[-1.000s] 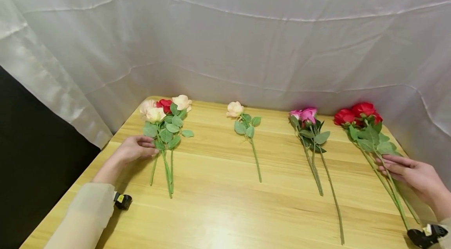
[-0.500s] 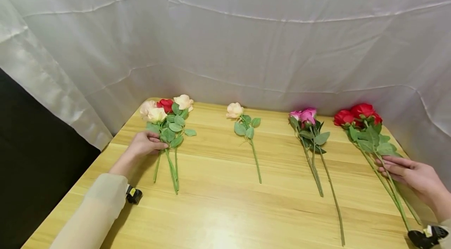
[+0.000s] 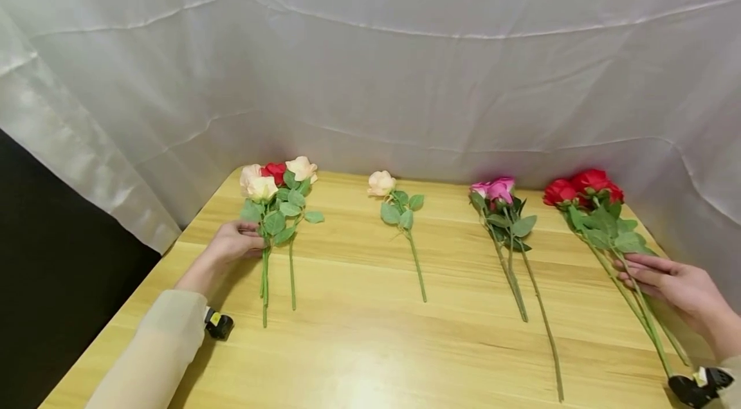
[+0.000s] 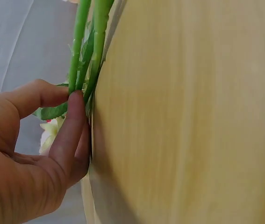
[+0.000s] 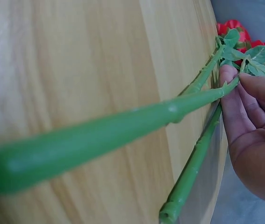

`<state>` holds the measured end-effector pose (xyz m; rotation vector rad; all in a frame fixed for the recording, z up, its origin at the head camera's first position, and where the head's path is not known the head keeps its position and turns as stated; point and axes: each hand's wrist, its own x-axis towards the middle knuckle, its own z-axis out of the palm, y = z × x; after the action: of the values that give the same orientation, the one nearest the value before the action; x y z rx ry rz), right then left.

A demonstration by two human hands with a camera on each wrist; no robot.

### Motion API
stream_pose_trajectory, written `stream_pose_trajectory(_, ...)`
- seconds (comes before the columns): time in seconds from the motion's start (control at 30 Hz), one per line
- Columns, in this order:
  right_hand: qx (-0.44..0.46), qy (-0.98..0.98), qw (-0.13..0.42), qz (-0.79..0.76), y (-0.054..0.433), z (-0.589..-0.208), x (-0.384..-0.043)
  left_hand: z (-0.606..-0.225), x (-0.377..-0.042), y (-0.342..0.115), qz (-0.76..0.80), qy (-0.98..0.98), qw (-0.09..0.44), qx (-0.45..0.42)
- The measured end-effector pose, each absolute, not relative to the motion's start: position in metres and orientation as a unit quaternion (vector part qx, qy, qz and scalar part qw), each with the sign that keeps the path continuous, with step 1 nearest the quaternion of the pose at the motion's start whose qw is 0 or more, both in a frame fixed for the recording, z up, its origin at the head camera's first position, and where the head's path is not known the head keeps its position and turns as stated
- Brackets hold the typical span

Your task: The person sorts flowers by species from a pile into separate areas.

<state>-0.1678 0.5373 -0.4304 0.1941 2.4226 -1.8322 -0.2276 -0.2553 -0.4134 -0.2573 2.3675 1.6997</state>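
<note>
At the table's far left corner lies a bunch of pale roses (image 3: 262, 189) with a red rose (image 3: 274, 172) among them. My left hand (image 3: 234, 243) is at their stems; in the left wrist view its thumb and index finger pinch green stems (image 4: 80, 51) side by side. One stem (image 3: 292, 280) of the bunch lies apart to the right of the hand. On the far right several red roses (image 3: 590, 187) lie together, and my right hand (image 3: 674, 280) is beside them. In the right wrist view its thumb and fingers pinch one green stem (image 5: 193, 100), while other stems lie close by.
A single pale rose (image 3: 382, 183) lies at mid-table. To its right are pink roses (image 3: 499, 190) with long stems, one angled toward the front. A grey-white curtain (image 3: 370, 87) hangs right behind the wooden table (image 3: 359, 345). Black cloth (image 3: 64, 274) shows at left.
My left hand first moved right along the stems. Since then, two pale-rose stems have swung left and lie together, apart from the third. The right hand has stayed in place.
</note>
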Motion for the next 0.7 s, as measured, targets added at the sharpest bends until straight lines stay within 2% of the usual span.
stream_pose_trajectory(0.47, 0.073, 0.760, 0.064, -0.643, 0.536, -0.424, -0.167, -0.413, -0.226, -0.270, 0.596, 0.790, 0.129, -0.062)
stream_pose_trajectory(0.7, 0.060, 0.746, 0.045, -0.662, 0.536, -0.426, -0.164, -0.410, -0.221, -0.271, 0.607, 0.781, 0.137, -0.059)
